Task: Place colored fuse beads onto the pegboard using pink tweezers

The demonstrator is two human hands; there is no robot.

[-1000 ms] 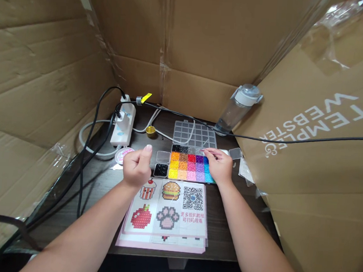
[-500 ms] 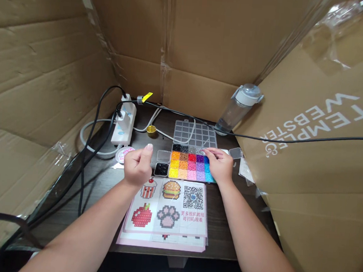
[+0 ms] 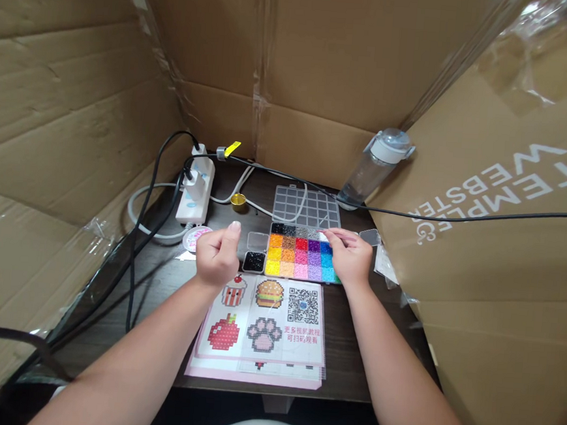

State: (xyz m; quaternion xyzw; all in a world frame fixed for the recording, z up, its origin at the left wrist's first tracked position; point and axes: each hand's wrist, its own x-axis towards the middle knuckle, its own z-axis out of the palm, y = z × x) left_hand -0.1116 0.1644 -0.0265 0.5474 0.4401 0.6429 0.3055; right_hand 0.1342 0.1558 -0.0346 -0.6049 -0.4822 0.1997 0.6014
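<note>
My left hand (image 3: 218, 252) is closed in a fist, thumb on top, raised at the left of a small open box of black beads (image 3: 254, 262). Nothing sticks out of it, though the inside of the fist is hidden. My right hand (image 3: 352, 260) pinches thin pinkish tweezers (image 3: 344, 237), their tip over the back row of the bead box (image 3: 300, 253). That box has several compartments of coloured beads; my right hand covers part of its right side. Its clear gridded lid (image 3: 307, 208) is folded open behind.
Pattern sheets (image 3: 260, 332) lie in front of the bead box. A power strip (image 3: 197, 189) with cables, a gold cup (image 3: 238, 202) and a round pink-and-white item (image 3: 196, 238) are at left. A water bottle (image 3: 375, 167) stands back right; a black cable (image 3: 435, 218) crosses behind. Cardboard walls (image 3: 313, 139) surround the table.
My right hand has shifted slightly to the right with the tweezers, along the back row of the bead box. My left fist stays almost where it was. The view has moved a little.
</note>
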